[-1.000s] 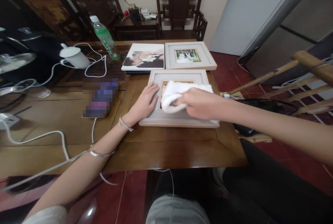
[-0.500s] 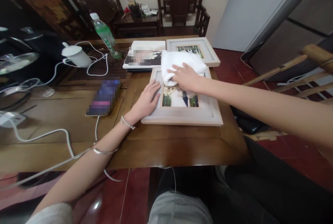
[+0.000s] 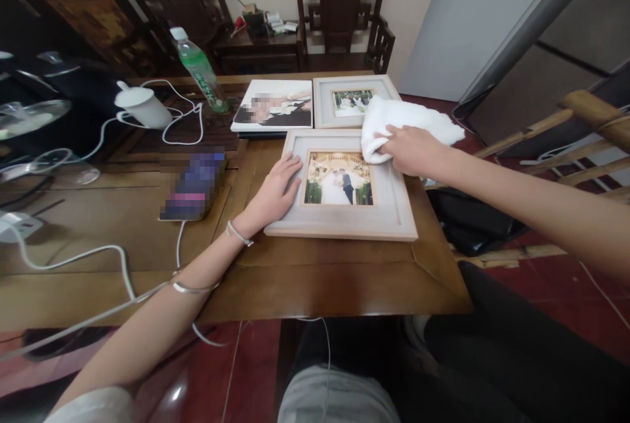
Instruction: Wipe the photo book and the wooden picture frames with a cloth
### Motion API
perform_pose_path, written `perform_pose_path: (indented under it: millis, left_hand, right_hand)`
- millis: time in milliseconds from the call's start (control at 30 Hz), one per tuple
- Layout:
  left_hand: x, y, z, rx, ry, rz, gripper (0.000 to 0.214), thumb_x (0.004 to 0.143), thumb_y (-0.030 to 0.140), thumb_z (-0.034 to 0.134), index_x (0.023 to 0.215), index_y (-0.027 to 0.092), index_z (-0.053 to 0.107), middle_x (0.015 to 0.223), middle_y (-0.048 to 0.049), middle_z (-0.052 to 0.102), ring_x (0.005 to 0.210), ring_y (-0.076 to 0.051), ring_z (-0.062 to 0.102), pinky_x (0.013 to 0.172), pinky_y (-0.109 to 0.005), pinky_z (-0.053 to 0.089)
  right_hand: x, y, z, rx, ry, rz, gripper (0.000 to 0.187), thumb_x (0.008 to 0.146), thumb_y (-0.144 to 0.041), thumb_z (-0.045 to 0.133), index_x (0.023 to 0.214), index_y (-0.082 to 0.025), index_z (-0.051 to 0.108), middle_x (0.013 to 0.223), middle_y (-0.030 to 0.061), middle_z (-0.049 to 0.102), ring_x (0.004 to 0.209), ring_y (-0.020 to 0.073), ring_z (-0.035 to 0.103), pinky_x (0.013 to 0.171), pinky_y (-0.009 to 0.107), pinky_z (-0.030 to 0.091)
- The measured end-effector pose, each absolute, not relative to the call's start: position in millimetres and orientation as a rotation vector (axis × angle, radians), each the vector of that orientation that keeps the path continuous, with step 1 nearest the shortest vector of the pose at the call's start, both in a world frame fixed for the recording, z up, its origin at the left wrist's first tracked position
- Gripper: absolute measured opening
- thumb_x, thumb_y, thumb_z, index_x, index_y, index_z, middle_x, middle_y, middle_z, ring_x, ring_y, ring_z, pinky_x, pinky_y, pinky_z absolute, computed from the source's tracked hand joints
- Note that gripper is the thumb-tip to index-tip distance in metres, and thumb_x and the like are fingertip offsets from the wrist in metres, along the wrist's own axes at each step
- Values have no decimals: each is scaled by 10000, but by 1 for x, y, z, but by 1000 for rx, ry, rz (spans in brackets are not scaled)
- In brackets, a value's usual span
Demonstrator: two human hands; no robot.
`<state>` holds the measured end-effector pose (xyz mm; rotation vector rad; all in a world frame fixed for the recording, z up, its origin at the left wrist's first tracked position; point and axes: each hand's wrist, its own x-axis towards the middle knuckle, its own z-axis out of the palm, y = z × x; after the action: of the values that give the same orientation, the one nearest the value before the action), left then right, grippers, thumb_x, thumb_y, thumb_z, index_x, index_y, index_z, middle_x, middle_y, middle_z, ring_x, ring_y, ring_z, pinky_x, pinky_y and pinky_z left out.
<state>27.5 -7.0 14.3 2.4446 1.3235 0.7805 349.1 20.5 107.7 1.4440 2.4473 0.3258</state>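
White-capped plastic bottle [image 3: 201,75], green, standing on the table [image 3: 305,288] at ten o'clock; white lidded teacup [image 3: 147,110] near it, between nine and ten, with loops of white cable [image 3: 182,143] alongside. Smartphone [image 3: 191,187] at nine o'clock, screen pixelated, white charging lead [image 3: 178,246] at its near end; white socket block [image 3: 20,227] farther out on the same bearing. Carved dark-wood armchair [image 3: 339,16] at twelve, potted plant [image 3: 254,21] on a dark side table [image 3: 260,49] at eleven, pale wooden chair [image 3: 598,115] near three.

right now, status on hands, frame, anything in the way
Left hand on left side of near frame. Right hand gripping cloth over that frame's far right corner. Photo mostly uncovered; cloth hides part of far frame.
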Motion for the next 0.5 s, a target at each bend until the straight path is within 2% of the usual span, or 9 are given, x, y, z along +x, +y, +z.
perform_pose_path:
  millis: [100, 200, 333, 433, 500]
  left_hand:
    - [27, -8, 16, 2451, 1329, 775, 450, 1037, 316, 439, 1415, 157, 624, 1542, -134, 603, 1551, -320, 417, 1299, -586, 332]
    - [25, -9, 17, 2448, 1318, 769, 453, 1035, 328, 447, 1418, 163, 625, 1548, -135, 598, 1553, -325, 415, 1298, -589, 332]
    - [24, -9, 16, 2451, 1307, 778, 461, 1034, 340, 451, 1422, 161, 622, 1544, -135, 603, 1553, -320, 418, 1297, -582, 336]
    - [25, -9, 17, 2458, 1309, 781, 475, 1038, 347, 440, 1412, 119, 625, 1534, -169, 604, 1552, -325, 418, 1293, -571, 345]
    - [26, -9, 17, 2453, 1309, 777, 469, 1039, 338, 440, 1411, 121, 626, 1530, -171, 607, 1550, -330, 419, 1290, -583, 342]
  right_hand:
    - [341, 16, 101, 1395, 2557, 286, 482, 873, -31, 482, 1237, -156, 773, 1475, 181, 630, 1343, 360, 547, 985, 484, 480]
    - [320, 20, 102, 1320, 2626, 285, 482, 877, -34, 496, 1261, -150, 764, 1609, 153, 527, 1477, 361, 445, 1092, 512, 441]
    - [276, 31, 112, 1189, 2743, 396, 494, 937, -36, 432, 1333, -127, 712, 1712, 127, 387, 1579, 334, 312, 1215, 530, 325]
    - [247, 37, 114, 1160, 2764, 383, 462, 988, -87, 417, 1317, -206, 719, 1729, 44, 368, 1614, 296, 249, 1263, 530, 260]
    - [236, 39, 110, 1189, 2714, 328, 427, 984, -108, 458, 1293, -226, 727, 1722, 24, 382, 1615, 293, 253, 1266, 532, 267]
